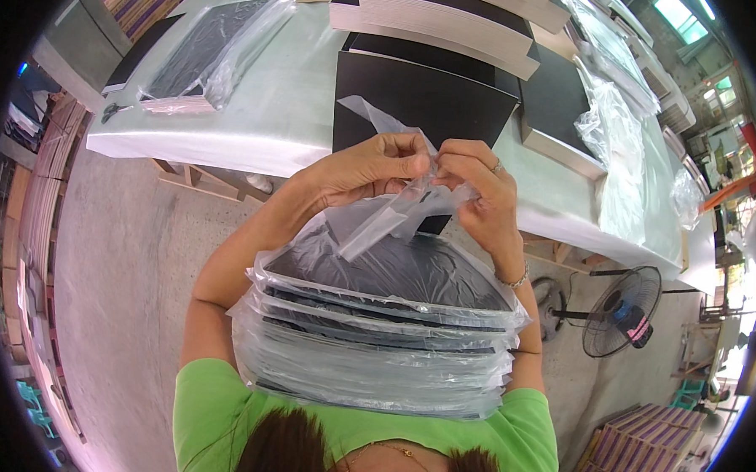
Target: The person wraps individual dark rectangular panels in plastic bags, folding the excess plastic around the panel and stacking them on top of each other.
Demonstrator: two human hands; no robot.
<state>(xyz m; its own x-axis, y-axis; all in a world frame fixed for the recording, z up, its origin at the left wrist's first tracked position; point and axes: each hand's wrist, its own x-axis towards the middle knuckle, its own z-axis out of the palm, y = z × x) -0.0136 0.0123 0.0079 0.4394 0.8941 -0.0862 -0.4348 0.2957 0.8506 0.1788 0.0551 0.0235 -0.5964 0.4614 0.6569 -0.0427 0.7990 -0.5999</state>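
Note:
In front of my body is a stack of black boards (393,268) wrapped in a clear plastic bag (372,371). The bag's loose end is gathered up at the stack's far side. My left hand (379,167) pinches this gathered plastic between thumb and fingers. Close beside it, my right hand (484,186) grips the same twisted plastic with bent fingers. A loose flap (374,225) hangs below the hands onto the top board, and another strip sticks up past the left fingers. Just how the plastic is twisted between the fingertips is hidden.
Beyond my hands, a covered table (222,141) bears black boards (418,98) and pale-edged stacks (442,24). A bagged stack (205,51) and scissors (113,112) lie at its left. Loose plastic (622,154) drapes over the right side. A standing fan (621,312) is at my right.

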